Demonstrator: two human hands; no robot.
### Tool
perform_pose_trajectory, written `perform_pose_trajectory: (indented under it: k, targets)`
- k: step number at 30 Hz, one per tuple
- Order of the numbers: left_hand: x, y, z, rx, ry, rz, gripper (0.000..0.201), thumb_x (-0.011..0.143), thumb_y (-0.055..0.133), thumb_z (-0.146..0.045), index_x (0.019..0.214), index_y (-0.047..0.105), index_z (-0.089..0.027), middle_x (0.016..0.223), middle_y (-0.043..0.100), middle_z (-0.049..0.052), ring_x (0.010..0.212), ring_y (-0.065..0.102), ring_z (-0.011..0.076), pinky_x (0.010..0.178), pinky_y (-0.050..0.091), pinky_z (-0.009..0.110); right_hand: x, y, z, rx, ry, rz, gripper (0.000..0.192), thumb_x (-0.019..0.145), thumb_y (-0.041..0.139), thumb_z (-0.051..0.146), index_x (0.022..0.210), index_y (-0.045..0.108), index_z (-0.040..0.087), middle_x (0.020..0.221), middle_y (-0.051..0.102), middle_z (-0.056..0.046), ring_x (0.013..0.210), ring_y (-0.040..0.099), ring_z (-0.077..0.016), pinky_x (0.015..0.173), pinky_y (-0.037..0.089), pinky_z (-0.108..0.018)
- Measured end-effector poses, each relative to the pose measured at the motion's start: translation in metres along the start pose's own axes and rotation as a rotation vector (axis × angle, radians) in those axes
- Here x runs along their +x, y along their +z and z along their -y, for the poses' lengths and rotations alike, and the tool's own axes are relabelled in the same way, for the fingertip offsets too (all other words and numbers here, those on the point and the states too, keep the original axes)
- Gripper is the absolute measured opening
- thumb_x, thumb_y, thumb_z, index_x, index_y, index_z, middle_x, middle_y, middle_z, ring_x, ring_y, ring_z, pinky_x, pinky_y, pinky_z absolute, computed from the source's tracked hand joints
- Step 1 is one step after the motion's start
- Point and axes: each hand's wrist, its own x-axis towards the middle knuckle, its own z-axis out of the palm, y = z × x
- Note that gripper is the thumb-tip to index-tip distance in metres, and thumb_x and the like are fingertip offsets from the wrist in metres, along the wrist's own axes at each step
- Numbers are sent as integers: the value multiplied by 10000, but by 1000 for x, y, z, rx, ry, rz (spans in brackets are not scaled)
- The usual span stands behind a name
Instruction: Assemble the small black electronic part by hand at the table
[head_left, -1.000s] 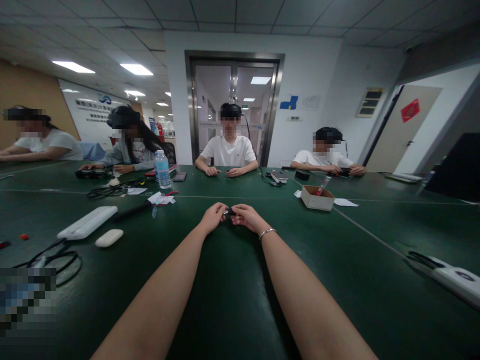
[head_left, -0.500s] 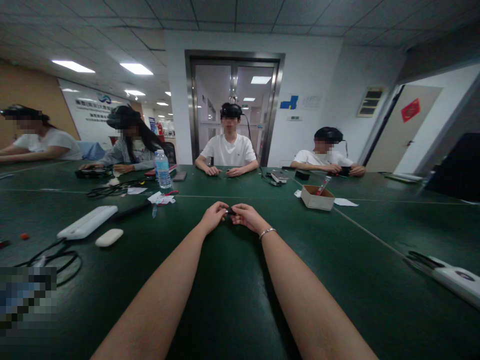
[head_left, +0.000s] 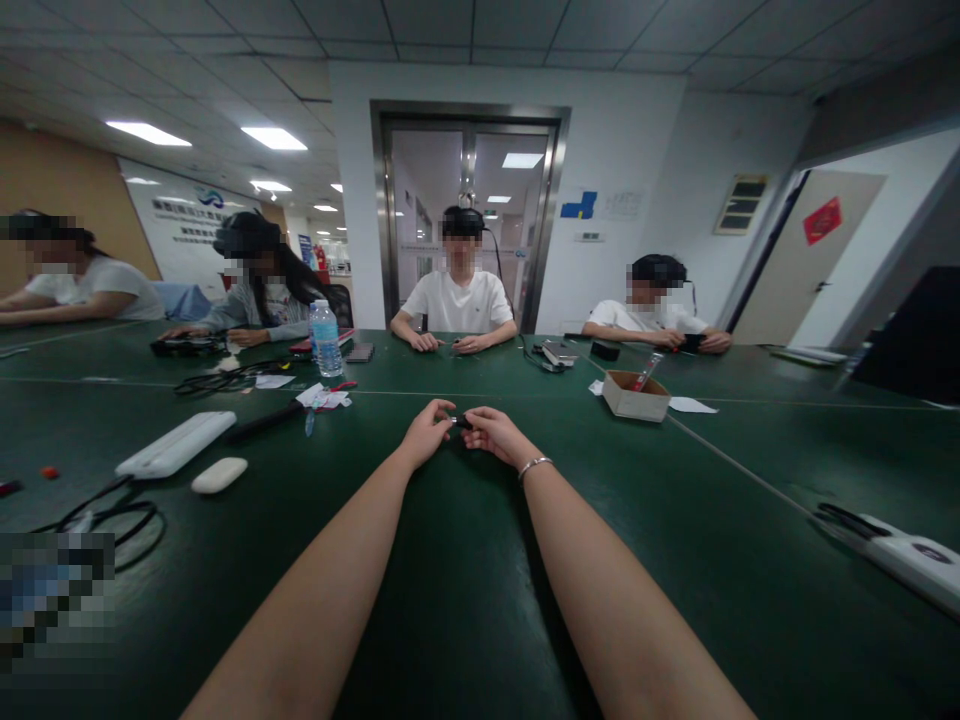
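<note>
In the head view, a small black USB flash drive (head_left: 462,422) with a silver metal end is pinched in the fingers of my right hand (head_left: 493,434). Its metal end points left, toward my left hand (head_left: 430,432). There the thumb and fingers are parted around that end, with a gap between them; whether a fingertip touches the metal is too small to tell. Both hands are over the green table (head_left: 450,570), arms stretched forward. On my right wrist is a silver bangle (head_left: 535,466).
Left of my hands lie a white earbud case (head_left: 219,475), a white power bank (head_left: 176,445), cables and paper scraps, with a water bottle (head_left: 325,340) farther back. A small open box (head_left: 636,396) stands to the right. Several people with headsets sit around the table.
The fingers of my left hand have parted and lifted slightly, showing more of the flash drive's silver end. My right hand keeps its pinch on the drive and has hardly moved.
</note>
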Motion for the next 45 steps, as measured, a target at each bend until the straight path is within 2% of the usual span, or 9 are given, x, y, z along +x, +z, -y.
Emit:
perform_pose_trajectory:
  k: [5,9,12,15,19,26,35,40,45]
  targets:
    - [0,0,2,4,49,23,244,809,463,-336,982,540,-182,673,526,-21,484,507,77,493,397,202,-1,0,1,-5,0,9,18,888,487,106,880,499,116,571,612,-54,481,604,-119,495,534,-216]
    - [1,1,1,4,20,56,292,822,432,-418,892,565,-167,583,514,-27,466,489,82,483,384,199,-2,0,1,-4,-3,10,26,884,487,97,878,503,117,580,615,-55,488,607,-120,500,535,-217]
    - [1,0,0,-32,-44,24,268,818,433,-385,921,563,-175,668,549,-12,484,508,78,481,384,195,-1,0,1,-1,-3,5,25,886,484,101,885,502,119,572,610,-50,489,607,-123,499,536,-223]
    - [2,-1,-1,-66,-68,-10,223,756,513,-264,957,558,-180,771,558,-2,518,524,68,498,395,191,0,-1,0,6,-1,7,19,882,493,105,885,498,122,566,605,-45,485,606,-123,496,535,-222]
    - [2,-2,0,-67,-38,-11,235,720,542,-216,950,564,-171,712,538,-12,520,517,73,506,399,194,0,-2,-1,3,-2,16,22,876,504,102,875,497,122,571,609,-48,483,605,-120,496,534,-217]
    - [4,-1,4,-63,-9,43,226,795,472,-325,899,562,-146,572,530,-20,477,490,83,487,388,197,1,-2,-1,9,-8,32,24,861,533,106,865,511,116,585,610,-42,479,604,-114,495,536,-210]
    - [4,-1,3,-43,-56,56,300,821,414,-397,875,567,-145,543,543,-6,467,504,98,471,385,199,0,-2,-1,4,-4,21,13,872,516,103,878,516,115,565,606,-37,487,606,-115,497,543,-212]
    - [0,-2,-6,-57,-117,-21,189,771,474,-262,903,563,-161,764,575,17,560,533,89,518,419,201,-1,-1,0,2,-3,11,47,859,560,138,871,520,116,568,602,-35,487,609,-120,489,540,-214]
    - [2,-2,-2,-57,-73,-16,241,701,533,-182,939,556,-160,694,528,-9,567,519,91,532,417,204,1,-2,-2,-3,6,7,51,858,557,124,884,514,116,567,603,-34,484,605,-116,489,538,-210]
